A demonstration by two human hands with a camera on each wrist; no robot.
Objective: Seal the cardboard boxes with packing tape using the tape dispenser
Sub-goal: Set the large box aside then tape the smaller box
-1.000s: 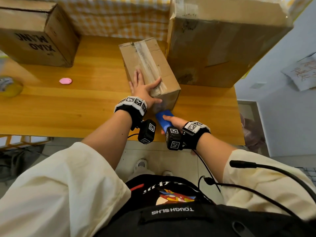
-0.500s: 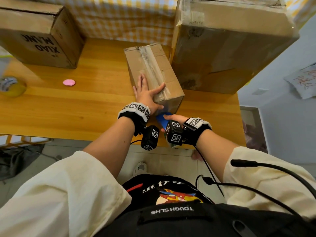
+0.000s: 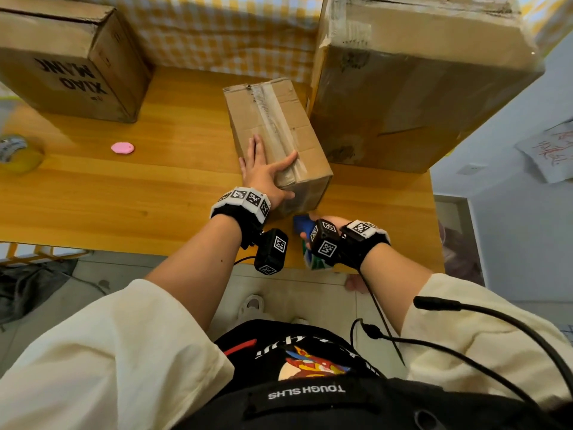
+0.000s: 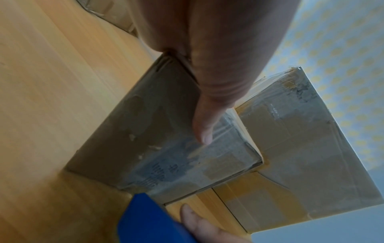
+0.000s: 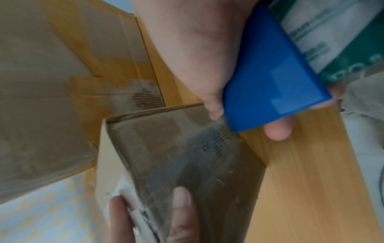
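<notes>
A small cardboard box (image 3: 273, 128) lies on the wooden table (image 3: 139, 197), with clear tape along its top seam. My left hand (image 3: 263, 172) presses flat on the box's near end, with the thumb (image 4: 204, 125) spread across the tape at the edge. My right hand (image 3: 319, 228) grips the blue tape dispenser (image 3: 301, 223), which carries a green and white tape roll (image 5: 332, 41). The dispenser (image 5: 270, 85) is low at the foot of the box's near face (image 5: 176, 156). I cannot tell whether its front edge touches the cardboard.
A large cardboard box (image 3: 418, 88) stands right of the small one, close against it. Another printed box (image 3: 62, 63) sits at the back left. A pink object (image 3: 122, 148) and a yellow tape roll (image 3: 18, 153) lie at the left. The table's front edge runs just under my wrists.
My right hand has turned inward and the dispenser sits lower by the foot of the box, more hidden behind the wrist. The left hand stays pressed on the box top.
</notes>
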